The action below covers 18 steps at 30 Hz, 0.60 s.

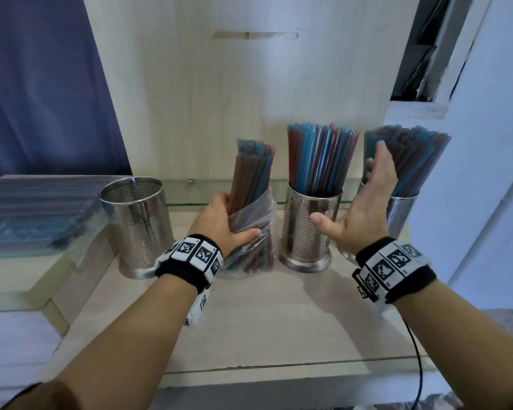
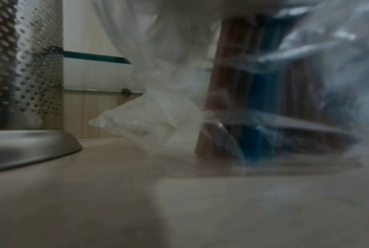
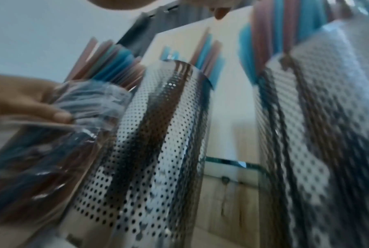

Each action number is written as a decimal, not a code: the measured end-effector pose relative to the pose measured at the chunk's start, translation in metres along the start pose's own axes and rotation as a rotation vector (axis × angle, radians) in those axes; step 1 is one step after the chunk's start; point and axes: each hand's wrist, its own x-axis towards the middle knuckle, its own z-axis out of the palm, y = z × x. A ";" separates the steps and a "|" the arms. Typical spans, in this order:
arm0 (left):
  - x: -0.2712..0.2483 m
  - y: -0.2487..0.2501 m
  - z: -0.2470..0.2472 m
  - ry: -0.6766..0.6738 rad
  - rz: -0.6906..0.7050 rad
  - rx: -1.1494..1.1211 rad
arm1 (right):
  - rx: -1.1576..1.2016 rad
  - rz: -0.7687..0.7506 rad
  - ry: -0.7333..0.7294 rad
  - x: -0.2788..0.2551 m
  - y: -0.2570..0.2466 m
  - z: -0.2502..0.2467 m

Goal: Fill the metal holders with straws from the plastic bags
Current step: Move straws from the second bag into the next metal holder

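L hand [image 1: 219, 223] grips bag [image 1: 253, 229] of straws [image 1: 252, 170], upright on desk [image 1: 249, 315] btw empty holder [image 1: 137, 223] and mid holder [image 1: 307, 226], which is full. R hand [image 1: 365, 202] is released, fingers straight, in front of far-right holder [image 1: 403, 211], hiding its left side; contact w/ its straws unclear. L wrist view is blurry: bag bottom [image 2: 274, 117] on desk. Left edge: more bagged straws [image 1: 33, 214], blurred.

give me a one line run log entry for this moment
left hand: holds bag of straws upright on shelf | right hand: open, near right holder | middle holder: full | left holder: empty
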 end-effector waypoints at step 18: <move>-0.002 -0.009 0.009 -0.115 0.129 -0.323 | 0.462 0.516 -0.522 0.041 -0.076 0.035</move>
